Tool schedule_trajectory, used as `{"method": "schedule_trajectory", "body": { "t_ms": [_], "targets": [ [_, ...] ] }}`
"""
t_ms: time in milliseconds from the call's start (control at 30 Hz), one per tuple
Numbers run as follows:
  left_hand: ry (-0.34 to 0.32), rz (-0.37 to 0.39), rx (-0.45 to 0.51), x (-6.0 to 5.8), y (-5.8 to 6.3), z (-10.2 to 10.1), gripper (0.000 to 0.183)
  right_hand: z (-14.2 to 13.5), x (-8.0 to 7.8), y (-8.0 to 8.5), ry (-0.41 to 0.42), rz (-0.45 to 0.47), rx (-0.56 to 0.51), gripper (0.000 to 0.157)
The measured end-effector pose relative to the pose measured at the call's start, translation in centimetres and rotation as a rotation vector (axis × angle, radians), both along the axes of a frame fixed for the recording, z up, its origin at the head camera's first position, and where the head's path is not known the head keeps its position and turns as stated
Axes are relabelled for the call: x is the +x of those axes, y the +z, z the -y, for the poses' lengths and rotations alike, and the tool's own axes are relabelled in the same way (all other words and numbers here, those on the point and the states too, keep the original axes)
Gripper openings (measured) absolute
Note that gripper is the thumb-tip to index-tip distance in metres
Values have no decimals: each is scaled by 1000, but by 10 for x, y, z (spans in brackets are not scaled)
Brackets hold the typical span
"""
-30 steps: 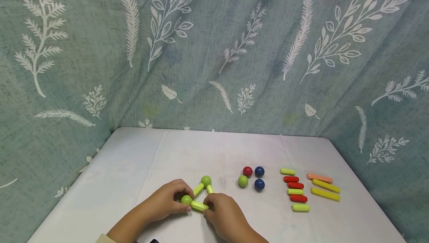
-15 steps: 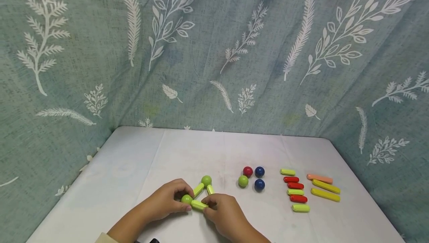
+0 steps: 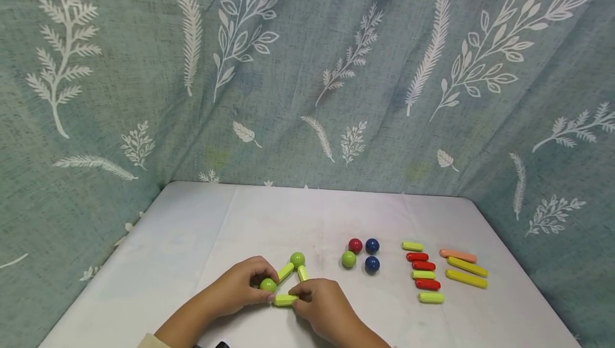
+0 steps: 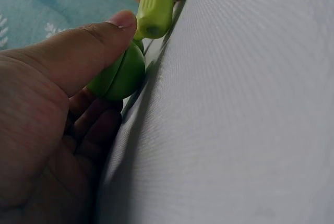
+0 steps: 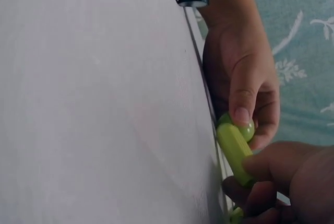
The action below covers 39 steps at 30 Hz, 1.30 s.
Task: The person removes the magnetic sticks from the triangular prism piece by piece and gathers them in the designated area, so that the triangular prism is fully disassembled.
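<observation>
My left hand (image 3: pixel 242 285) grips a green ball (image 3: pixel 268 285) low over the white table, thumb and fingers around it. A lime-green ribbed stick (image 3: pixel 285 300) is pinched at its right end by my right hand (image 3: pixel 323 304). Its other end lies by my left thumb, just on the near side of the ball. Farther back, a second green ball (image 3: pixel 297 259) joins two more lime sticks, one slanting left (image 3: pixel 285 272) to the held ball. The other stick (image 3: pixel 302 273) runs behind my right hand, which hides its near end. In the left wrist view the held stick (image 4: pixel 158 7) shows a hole in its end.
Right of the hands sit a red ball (image 3: pixel 355 245), a green ball (image 3: pixel 348 259) and two blue balls (image 3: pixel 372 265). Farther right lie short red sticks (image 3: pixel 427 284) and lime sticks (image 3: pixel 431 298), two long yellow sticks (image 3: pixel 466 278) and an orange stick (image 3: pixel 458 255). A patterned curtain (image 3: pixel 288 70) surrounds the table.
The pinched stick's left end has come off the held ball and swung toward the person. My left hand keeps its place; the far ball has shifted slightly right.
</observation>
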<state>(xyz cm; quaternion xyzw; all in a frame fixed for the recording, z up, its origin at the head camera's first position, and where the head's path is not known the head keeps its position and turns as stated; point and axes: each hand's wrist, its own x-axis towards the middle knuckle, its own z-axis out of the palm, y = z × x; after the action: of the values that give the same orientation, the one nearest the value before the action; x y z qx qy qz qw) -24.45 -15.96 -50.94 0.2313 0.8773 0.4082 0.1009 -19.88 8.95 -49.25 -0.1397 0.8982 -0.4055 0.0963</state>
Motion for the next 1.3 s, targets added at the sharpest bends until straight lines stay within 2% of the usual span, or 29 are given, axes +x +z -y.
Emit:
{"method": "schedule_trajectory", "body": {
  "t_ms": [333,600,900,1067,1300],
  "targets": [
    [1,-8,-11,-1,0,-1,28,-6,-2,-2,-10,60,-30,17],
    [-3,6,-2,0,1,-3,27,-26,-2,5,-17,34,-82,19],
    [6,8,-10,1,2,-4,27,-59,-4,16,-136,113,-41,19],
    [12,1,-21,2,1,-3,27,-80,-2,22,-211,106,-10,20],
    [15,-1,-14,2,1,-1,27,-103,2,20,-288,115,5,21]
  ]
}}
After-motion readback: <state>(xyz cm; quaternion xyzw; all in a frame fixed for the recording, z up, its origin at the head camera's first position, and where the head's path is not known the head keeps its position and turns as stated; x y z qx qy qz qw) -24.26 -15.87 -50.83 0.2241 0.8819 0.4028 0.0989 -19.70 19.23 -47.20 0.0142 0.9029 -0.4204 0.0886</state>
